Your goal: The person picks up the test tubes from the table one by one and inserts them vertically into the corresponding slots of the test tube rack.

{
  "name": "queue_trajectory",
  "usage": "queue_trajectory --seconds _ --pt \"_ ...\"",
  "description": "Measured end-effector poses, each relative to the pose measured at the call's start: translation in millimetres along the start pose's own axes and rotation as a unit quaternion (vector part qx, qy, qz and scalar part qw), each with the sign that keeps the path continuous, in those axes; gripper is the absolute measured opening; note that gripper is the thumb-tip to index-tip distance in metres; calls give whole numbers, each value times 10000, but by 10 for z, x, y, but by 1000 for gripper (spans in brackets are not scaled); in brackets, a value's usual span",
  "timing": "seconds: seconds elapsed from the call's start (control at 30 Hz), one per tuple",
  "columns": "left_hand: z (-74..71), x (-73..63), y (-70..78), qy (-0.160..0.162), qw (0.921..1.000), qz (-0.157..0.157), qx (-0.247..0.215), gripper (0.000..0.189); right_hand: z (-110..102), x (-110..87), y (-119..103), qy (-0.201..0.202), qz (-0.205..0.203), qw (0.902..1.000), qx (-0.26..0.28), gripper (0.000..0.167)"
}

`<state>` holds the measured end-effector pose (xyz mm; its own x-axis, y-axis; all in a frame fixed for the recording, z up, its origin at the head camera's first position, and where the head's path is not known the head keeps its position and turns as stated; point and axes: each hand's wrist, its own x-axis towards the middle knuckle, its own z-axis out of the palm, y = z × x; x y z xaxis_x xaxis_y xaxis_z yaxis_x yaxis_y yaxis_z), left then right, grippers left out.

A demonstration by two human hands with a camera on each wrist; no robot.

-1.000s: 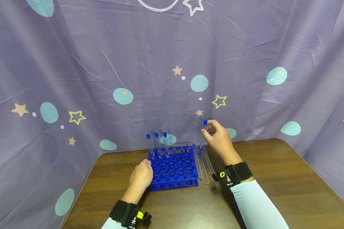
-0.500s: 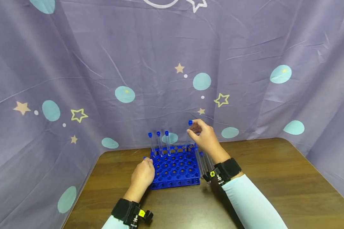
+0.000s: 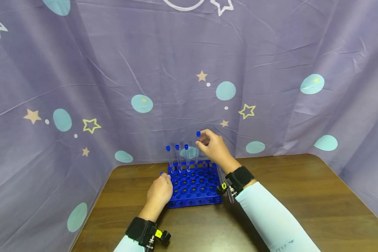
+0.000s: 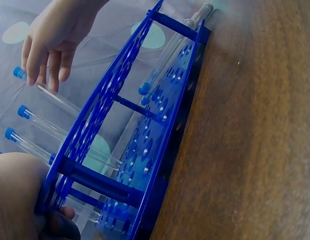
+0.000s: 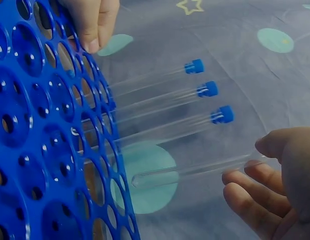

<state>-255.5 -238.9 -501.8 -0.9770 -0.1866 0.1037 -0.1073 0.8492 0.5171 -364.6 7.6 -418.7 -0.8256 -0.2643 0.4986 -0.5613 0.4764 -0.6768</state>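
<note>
My right hand (image 3: 215, 148) pinches a clear test tube (image 5: 195, 170) near its blue cap (image 3: 198, 134). The tube hangs upright over the back row of a blue test tube rack (image 3: 195, 201), its rounded bottom close to the holes; I cannot tell whether it has entered one. Three capped test tubes (image 3: 187, 157) stand in that row, left of the held one. My left hand (image 3: 160, 189) grips the rack's left end, its fingers partly hidden behind the rack in the left wrist view. Another blue cap (image 3: 161, 173) peeks out beside that hand.
Several loose test tubes (image 3: 222, 176) lie on the wooden table (image 3: 286, 196) along the rack's right side, partly hidden by my right wrist. A purple patterned cloth (image 3: 176, 70) hangs close behind the rack.
My right hand has carried the test tube leftward, from beside the loose tubes to above the rack's back row. The left hand has kept its grip on the rack.
</note>
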Motion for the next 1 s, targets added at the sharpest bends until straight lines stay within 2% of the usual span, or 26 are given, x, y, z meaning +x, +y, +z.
queue_trajectory --seconds 0.2,0.43,0.57,1.0 --pt "33 22 -9 33 10000 12 13 44 70 -2 -10 -271 212 9994 -26 44" --pt "36 29 -15 194 9998 52 7 40 166 -23 26 -514 346 9977 -273 38" --pt "29 26 -16 175 9998 41 3 41 201 -48 44 -703 464 9957 -393 38" --pt "30 29 -18 181 9998 -10 18 39 242 -99 92 -751 469 9951 -436 37"
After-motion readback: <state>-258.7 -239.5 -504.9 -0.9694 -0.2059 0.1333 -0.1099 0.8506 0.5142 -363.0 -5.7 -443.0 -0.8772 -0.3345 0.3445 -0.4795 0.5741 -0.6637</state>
